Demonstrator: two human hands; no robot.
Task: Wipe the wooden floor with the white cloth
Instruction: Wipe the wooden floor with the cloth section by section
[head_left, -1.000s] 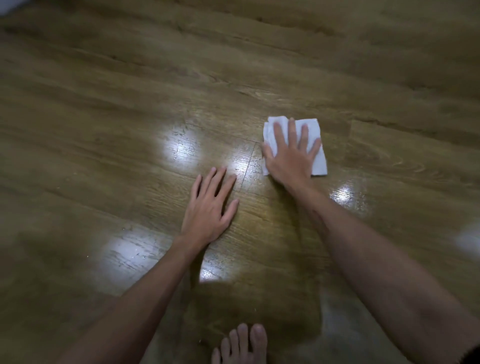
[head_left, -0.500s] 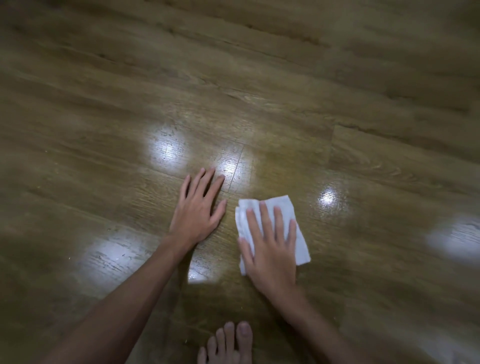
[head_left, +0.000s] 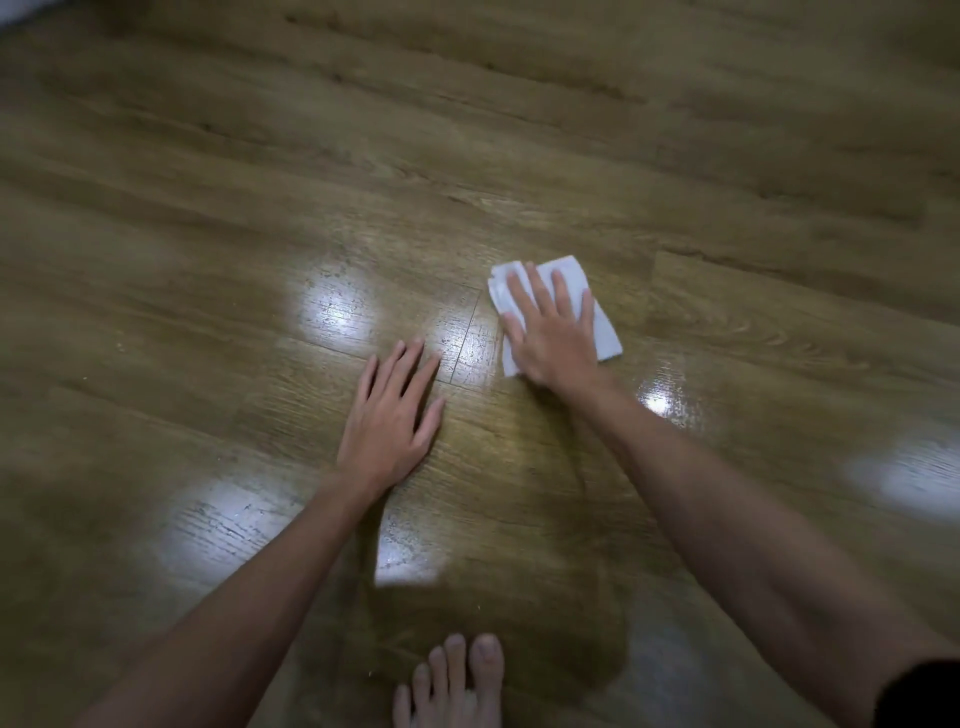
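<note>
Now | right hand (head_left: 553, 338) flat on white cloth (head_left: 605, 327) | wooden floor (head_left: 727, 182) bare beyond

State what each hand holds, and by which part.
Nothing is gripped. The right hand lies flat, fingers spread, pressing the middle of the white cloth against the wooden floor. The left hand rests open on the bare floor.

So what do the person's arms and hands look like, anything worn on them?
Both forearms are bare, and neither the left hand nor the right hand shows gloves, rings or a watch. Only a dark sleeve edge shows, high on the right arm.
</note>
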